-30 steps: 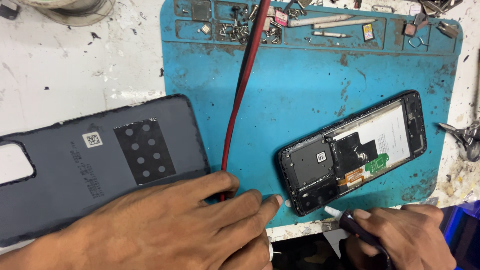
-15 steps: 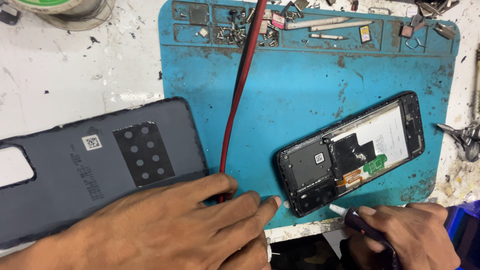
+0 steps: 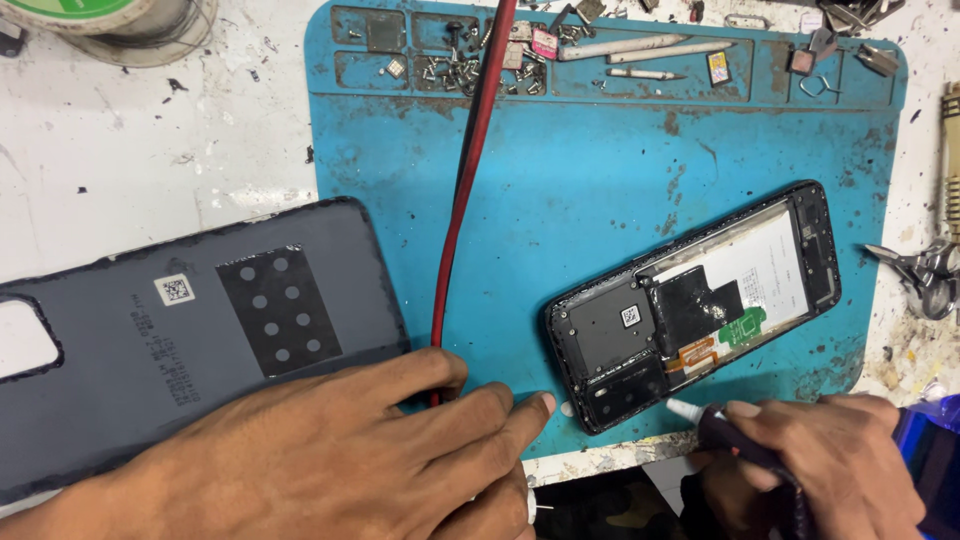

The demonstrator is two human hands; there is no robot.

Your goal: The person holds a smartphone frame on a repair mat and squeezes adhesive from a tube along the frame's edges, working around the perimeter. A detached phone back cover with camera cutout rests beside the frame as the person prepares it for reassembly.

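- Fingers of my left hand [image 3: 330,460] lie spread and flat, pressing on the mat edge and the corner of the grey back cover [image 3: 190,340]; they grip nothing. My right hand [image 3: 830,460] is closed round a dark tube with a white nozzle [image 3: 685,408].
- Blue work mat [image 3: 600,180]: rubbery, stained, with ridged trays at its far edge.
- Back cover: smooth matt plastic with a black perforated pad, lying left of the mat.
- Opened phone [image 3: 700,300]: on the mat, angled, black shields and green flex exposed.
- Red-and-black cable [image 3: 470,180] crosses the mat.
- Since a second ago, the nozzle has edged nearer the phone's lower corner; I judge application is imminent.
- Loose screws [image 3: 450,70] fill the trays.
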